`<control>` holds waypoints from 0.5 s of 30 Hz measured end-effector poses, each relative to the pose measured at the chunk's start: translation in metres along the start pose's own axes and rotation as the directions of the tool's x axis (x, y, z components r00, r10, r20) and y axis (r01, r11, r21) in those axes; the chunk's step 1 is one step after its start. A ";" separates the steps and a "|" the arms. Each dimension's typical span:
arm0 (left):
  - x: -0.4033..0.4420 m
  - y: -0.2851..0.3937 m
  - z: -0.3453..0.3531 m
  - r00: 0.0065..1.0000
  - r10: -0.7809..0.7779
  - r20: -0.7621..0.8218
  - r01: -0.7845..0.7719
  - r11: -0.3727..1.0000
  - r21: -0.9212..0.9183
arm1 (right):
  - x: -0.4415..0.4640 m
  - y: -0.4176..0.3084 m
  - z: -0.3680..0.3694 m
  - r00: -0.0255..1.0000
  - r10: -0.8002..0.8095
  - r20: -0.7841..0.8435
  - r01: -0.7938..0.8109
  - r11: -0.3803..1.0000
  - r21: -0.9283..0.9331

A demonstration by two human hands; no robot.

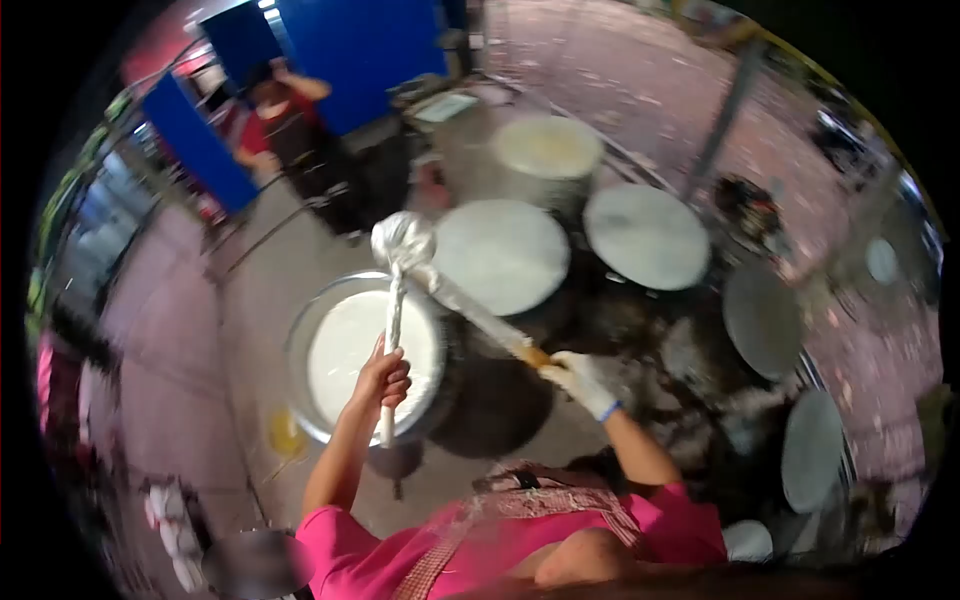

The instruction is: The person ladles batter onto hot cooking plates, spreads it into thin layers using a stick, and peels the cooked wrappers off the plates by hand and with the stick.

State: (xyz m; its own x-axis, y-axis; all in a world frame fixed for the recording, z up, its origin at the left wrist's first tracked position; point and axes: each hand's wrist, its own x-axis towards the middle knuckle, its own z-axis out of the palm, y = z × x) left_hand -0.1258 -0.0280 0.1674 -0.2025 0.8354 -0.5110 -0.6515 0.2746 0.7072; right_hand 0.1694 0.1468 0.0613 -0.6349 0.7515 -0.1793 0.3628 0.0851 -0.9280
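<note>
My left hand (383, 378), bare, is wrapped round a white twisted strand (394, 320) hanging from a shiny white lump (403, 240). My right hand (580, 380), in a white glove with a blue cuff, grips the yellowish end of a long stick (480, 318). This stick slants up to the left, and its far end meets the white lump. Below the strand and my left hand stands a wide metal basin (298, 345) with smooth white contents (345, 350). The strand's lower end hangs over the basin's near side.
Large round pale-topped vessels (505, 255) stand ahead and to the right, one with a yellowish surface (548, 148). Another person (305, 150) in a dark apron stands at the upper left by blue panels (350, 60). A pole (728, 115) rises at the upper right.
</note>
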 end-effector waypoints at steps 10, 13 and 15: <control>0.155 -0.211 0.221 0.480 -0.600 0.640 0.847 0.127 -0.517 | -0.317 0.306 -0.114 0.832 0.129 -0.539 -0.257 0.952 -0.169; 0.213 -0.265 0.322 0.275 -0.558 0.783 0.961 0.150 -0.230 | -0.374 0.245 -0.188 0.595 0.362 -0.717 -0.749 0.574 -0.332; 0.223 -0.265 0.411 0.280 -0.665 0.692 0.946 0.314 -0.081 | -0.386 0.225 -0.233 0.404 0.362 -0.840 -0.842 0.506 -0.187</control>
State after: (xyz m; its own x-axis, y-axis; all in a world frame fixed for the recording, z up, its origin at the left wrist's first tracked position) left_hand 0.3018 0.2812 0.0668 0.8826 0.3812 -0.2752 -0.4556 0.8379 -0.3006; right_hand 0.6555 0.0282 -0.0024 0.4477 0.8840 -0.1344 0.8456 -0.4674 -0.2579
